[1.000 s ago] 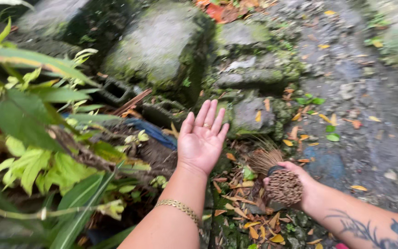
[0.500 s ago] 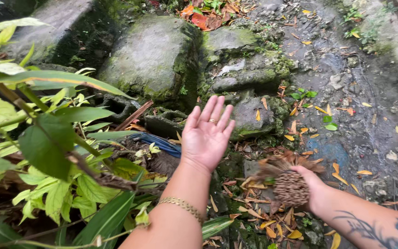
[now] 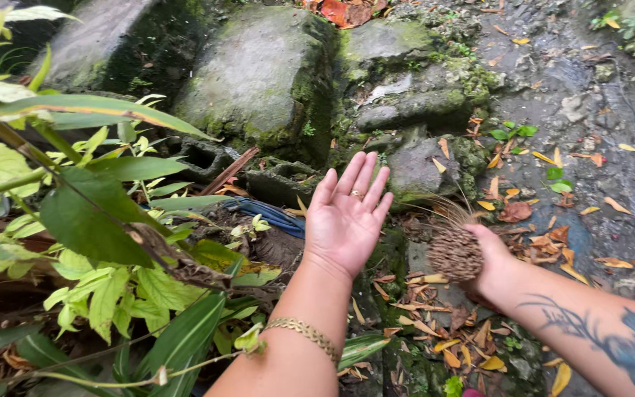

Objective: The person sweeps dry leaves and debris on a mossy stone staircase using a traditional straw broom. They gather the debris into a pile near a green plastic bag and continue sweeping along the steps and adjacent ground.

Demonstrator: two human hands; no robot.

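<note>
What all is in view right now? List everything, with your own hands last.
stone blocks: several, grey with green moss, top and centre
concrete block: one, dark, hollow cells, below the big stone
plants: many leaves, green and yellow-green, left side
blue strip: one, blue, among the debris left of the open hand
fallen leaves: many, orange and brown, scattered on the wet ground at right and bottom
red leaves: a few, top edge
broom: one bundle of thin brown sticks, end facing the camera, at lower centre right
bracelet: one, gold, on the left wrist
ring: one, on a left finger
left hand: open, palm up, empty
right hand: fingers closed around the broom; tattooed forearm
</note>
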